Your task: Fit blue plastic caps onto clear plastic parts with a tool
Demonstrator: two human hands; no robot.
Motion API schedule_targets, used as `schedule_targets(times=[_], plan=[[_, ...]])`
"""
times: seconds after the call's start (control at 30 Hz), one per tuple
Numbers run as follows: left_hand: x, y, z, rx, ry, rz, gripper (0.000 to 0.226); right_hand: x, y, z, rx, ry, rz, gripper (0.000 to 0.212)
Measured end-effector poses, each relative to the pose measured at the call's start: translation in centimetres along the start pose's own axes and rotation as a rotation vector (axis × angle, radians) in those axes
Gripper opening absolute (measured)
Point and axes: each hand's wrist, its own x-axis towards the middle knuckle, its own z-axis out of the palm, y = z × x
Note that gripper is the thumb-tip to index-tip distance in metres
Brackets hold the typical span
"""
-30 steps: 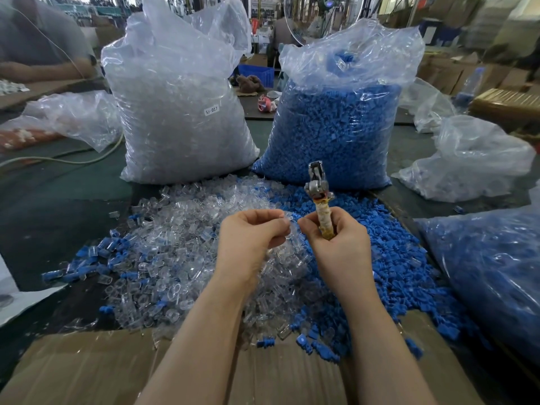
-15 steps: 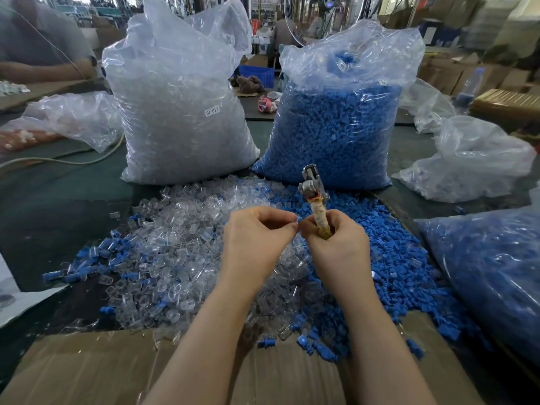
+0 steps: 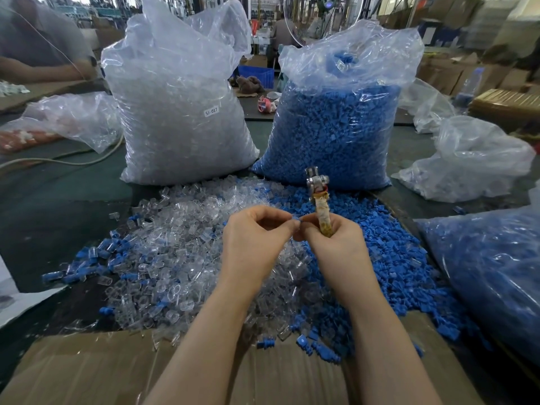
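My right hand [image 3: 336, 249] grips a tool [image 3: 320, 200] by its tape-wrapped handle, with the metal head pointing up and away. My left hand [image 3: 257, 244] has its fingers curled and pinches a small blue cap [image 3: 295, 221] at the fingertips, where both hands meet. What my right fingertips hold there is hidden. Under the hands lies a loose heap of clear plastic parts [image 3: 175, 258]. A heap of loose blue caps [image 3: 394, 267] spreads to the right of it.
A tall bag of clear parts [image 3: 181, 118] and a tall bag of blue caps [image 3: 336, 127] stand behind the heaps. Another bag of blue pieces [image 3: 491, 273] lies at right. A cardboard flap [image 3: 87, 372] lies at the near edge. Another person's arm [image 3: 38, 71] rests far left.
Both hands have stayed together over the heap. The tool in my right hand has tipped slightly, from leaning left back to nearly upright. A blue cap now shows between the fingertips.
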Motion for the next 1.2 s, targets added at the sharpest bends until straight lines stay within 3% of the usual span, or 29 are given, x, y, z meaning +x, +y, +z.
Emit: schedule_targets(times=[0.2, 0.33, 0.57, 1.2], plan=[[0.3, -0.4, -0.3, -0.076, -0.003, -0.037, 0.012, -0.1, -0.1, -0.9, -0.106, -0.140, 0.028, 0.001], [0.7, -0.5, -0.5, -0.186, 0.005, -0.060, 0.012, -0.2, -0.2, -1.3, -0.252, -0.253, 0.038, 0.017], [1.0, -0.8, -1.1, -0.309, -0.020, -0.051, 0.011, -0.1, 0.2, -1.7, -0.351, -0.369, 0.034, 0.012], [1.1, -0.7, -1.3, -0.375, -0.037, -0.090, 0.008, -0.4, 0.4, -1.1, -0.442, -0.334, -0.046, 0.007]])
